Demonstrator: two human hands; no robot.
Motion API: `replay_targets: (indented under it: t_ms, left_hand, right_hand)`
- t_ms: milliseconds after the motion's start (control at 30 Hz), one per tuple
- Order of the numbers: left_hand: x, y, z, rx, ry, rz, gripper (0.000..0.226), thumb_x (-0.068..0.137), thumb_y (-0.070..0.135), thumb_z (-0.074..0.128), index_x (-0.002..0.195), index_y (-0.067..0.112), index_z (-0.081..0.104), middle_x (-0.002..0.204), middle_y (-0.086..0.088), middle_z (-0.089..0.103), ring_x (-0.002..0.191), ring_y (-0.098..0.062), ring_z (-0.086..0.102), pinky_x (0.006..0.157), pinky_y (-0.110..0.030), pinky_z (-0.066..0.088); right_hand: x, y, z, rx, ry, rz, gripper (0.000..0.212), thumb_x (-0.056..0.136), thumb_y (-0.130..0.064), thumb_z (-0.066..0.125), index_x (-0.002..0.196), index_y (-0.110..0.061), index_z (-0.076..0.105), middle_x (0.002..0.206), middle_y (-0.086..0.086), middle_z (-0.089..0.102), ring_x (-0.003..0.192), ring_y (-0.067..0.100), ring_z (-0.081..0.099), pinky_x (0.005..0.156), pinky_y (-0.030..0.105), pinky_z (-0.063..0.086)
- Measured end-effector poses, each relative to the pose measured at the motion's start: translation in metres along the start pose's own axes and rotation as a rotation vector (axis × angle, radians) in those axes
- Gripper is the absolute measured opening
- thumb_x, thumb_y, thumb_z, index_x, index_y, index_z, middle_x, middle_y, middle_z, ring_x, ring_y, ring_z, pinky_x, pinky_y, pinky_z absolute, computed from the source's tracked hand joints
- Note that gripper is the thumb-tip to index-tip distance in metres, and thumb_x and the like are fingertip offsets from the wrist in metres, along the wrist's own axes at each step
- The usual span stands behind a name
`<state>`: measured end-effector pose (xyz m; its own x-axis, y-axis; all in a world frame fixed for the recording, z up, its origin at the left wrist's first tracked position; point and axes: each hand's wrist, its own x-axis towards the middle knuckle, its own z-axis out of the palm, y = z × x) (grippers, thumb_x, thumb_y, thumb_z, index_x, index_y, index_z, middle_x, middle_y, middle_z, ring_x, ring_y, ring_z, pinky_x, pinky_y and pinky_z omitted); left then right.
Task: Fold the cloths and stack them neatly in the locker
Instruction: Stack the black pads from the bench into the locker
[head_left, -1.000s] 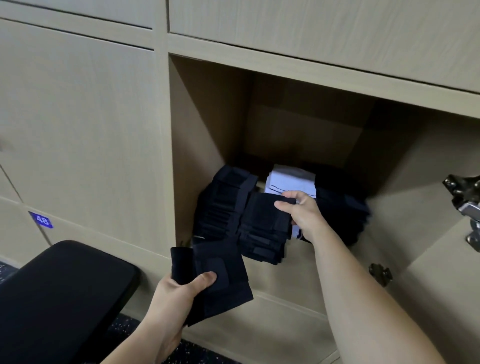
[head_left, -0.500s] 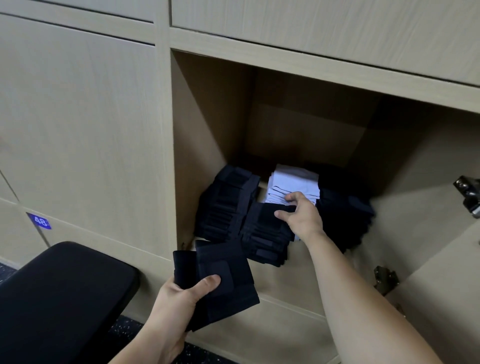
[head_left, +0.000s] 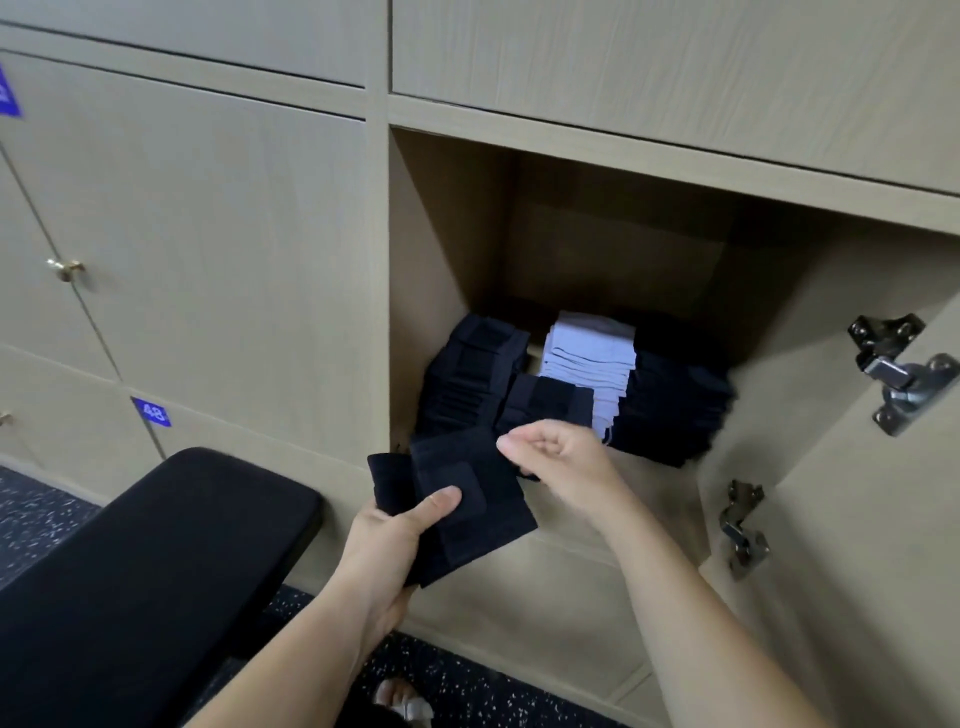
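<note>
R hand (head_left: 556, 457) has pulled back out of the locker (head_left: 441, 249) since 0.5 s ago. It was on the front dark stack (head_left: 550, 400); now it's off it, just above the folded dark cloth (head_left: 483, 499), fingers curled w/ nothing seen in them (blurred). L hand (head_left: 395, 535) still grips that cloth below the locker opening, thumb on top. Label: blue tag (head_left: 150, 412) reads "48". Cloth is navy-black, folded approx. square. Inside, white stack (head_left: 592, 353) sits btwn dark ones.
</note>
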<state>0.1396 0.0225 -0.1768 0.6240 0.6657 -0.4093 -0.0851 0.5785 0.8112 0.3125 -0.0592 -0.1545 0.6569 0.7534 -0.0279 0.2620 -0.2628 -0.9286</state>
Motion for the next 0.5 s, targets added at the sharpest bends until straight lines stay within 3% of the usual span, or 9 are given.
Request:
replay_targets:
  t_ms: [100,167,267,333,500]
  left_hand:
    - [-0.017,0.001,-0.001,0.011,0.021,-0.006,0.03,0.079,0.013,0.077,0.107,0.006,0.069,0.095,-0.014,0.075,0.086,-0.034,0.072,0.062,-0.033,0.051]
    - [-0.028,0.003,-0.002,0.016,0.013,-0.008,0.029,0.08,0.016,0.076,0.106,0.007,0.069,0.094,-0.013,0.076,0.085,-0.031,0.072,0.064,-0.033,0.052]
    - [-0.042,0.007,-0.004,-0.025,-0.009,-0.022,0.027,0.087,0.029,0.071,0.108,0.012,0.069,0.097,-0.008,0.076,0.088,-0.026,0.074,0.069,-0.033,0.054]
    - [-0.046,0.011,-0.006,-0.048,-0.011,-0.028,0.03,0.09,0.033,0.067,0.112,0.013,0.067,0.099,-0.007,0.076,0.092,-0.026,0.073,0.071,-0.034,0.055]
    - [-0.05,0.014,-0.009,0.052,0.025,-0.019,0.025,0.088,0.021,0.07,0.11,0.01,0.068,0.094,-0.009,0.076,0.092,-0.029,0.072,0.089,-0.039,0.054]
  right_hand:
    - [-0.024,0.005,0.02,0.014,-0.035,0.007,0.034,0.063,-0.034,0.083,0.09,-0.02,0.07,0.09,0.003,0.074,0.087,0.019,0.071,0.083,0.037,0.057]
    - [-0.033,0.006,0.025,-0.023,0.011,-0.012,0.028,0.06,-0.034,0.08,0.082,-0.022,0.067,0.087,0.004,0.074,0.081,0.019,0.07,0.082,0.043,0.056]
    - [-0.043,0.001,0.028,-0.02,0.021,-0.03,0.012,0.074,-0.024,0.075,0.077,-0.021,0.063,0.083,0.004,0.072,0.074,0.015,0.064,0.077,0.042,0.053]
    - [-0.048,-0.005,0.027,-0.026,0.04,-0.028,0.01,0.08,-0.026,0.069,0.083,-0.021,0.061,0.088,0.002,0.072,0.081,0.02,0.066,0.079,0.039,0.052]
    - [-0.053,-0.014,0.027,0.04,0.07,0.024,0.023,0.082,-0.039,0.06,0.099,-0.023,0.059,0.103,0.002,0.069,0.097,0.02,0.065,0.088,0.038,0.051]
